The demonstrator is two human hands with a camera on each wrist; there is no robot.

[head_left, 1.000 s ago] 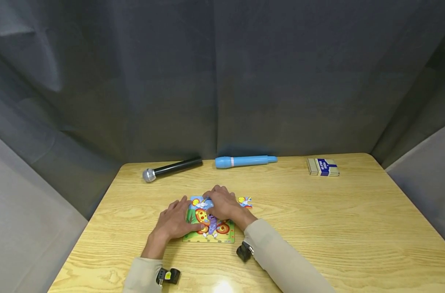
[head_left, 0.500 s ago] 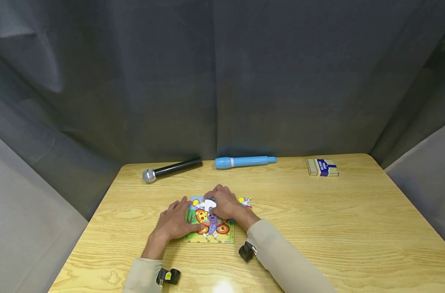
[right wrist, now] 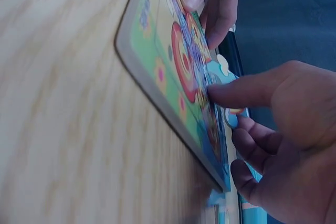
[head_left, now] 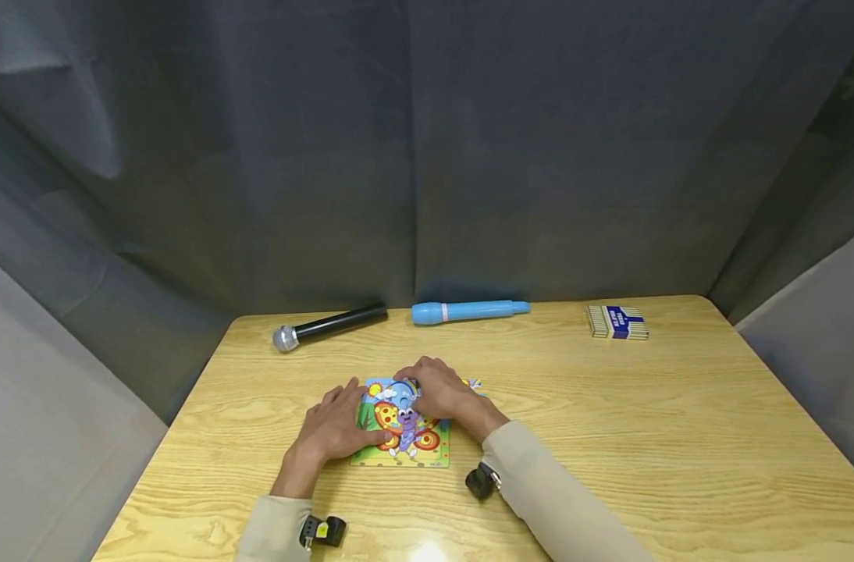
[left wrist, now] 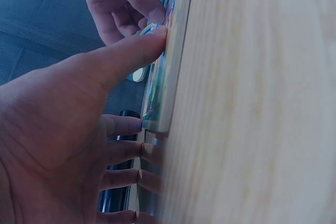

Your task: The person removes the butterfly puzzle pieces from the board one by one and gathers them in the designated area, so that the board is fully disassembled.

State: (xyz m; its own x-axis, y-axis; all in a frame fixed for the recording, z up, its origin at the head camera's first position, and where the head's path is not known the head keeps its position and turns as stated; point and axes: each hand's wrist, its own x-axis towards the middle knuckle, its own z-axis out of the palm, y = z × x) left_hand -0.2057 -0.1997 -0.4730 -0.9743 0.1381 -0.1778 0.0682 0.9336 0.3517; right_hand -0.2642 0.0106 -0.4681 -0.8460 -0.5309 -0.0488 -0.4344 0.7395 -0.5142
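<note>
A butterfly jigsaw puzzle (head_left: pixel 407 449) lies on the wooden table in front of me. My left hand (head_left: pixel 333 425) rests at its left side, fingers straight along the edge and thumb on the picture. At the puzzle's top, my right hand (head_left: pixel 435 388) pinches a blue puzzle piece (head_left: pixel 401 393) with a cloud on it. In the right wrist view this blue piece (right wrist: pixel 223 72) stands tilted up from the board, between thumb and fingers. Another loose puzzle piece (head_left: pixel 475 384) lies just right of the board, partly hidden behind my right hand.
Along the table's back edge lie a black microphone (head_left: pixel 336 324) with a silver head and a blue microphone-shaped object (head_left: pixel 469 311). Farther right is a flat pack of striped sticks with a blue label (head_left: pixel 617 321). A dark curtain (head_left: pixel 413 156) hangs behind the table.
The blue piece tilted, flashing white half a second ago, and shows its blue picture again now. My right hand has shifted slightly right. My left hand has stayed in place.
</note>
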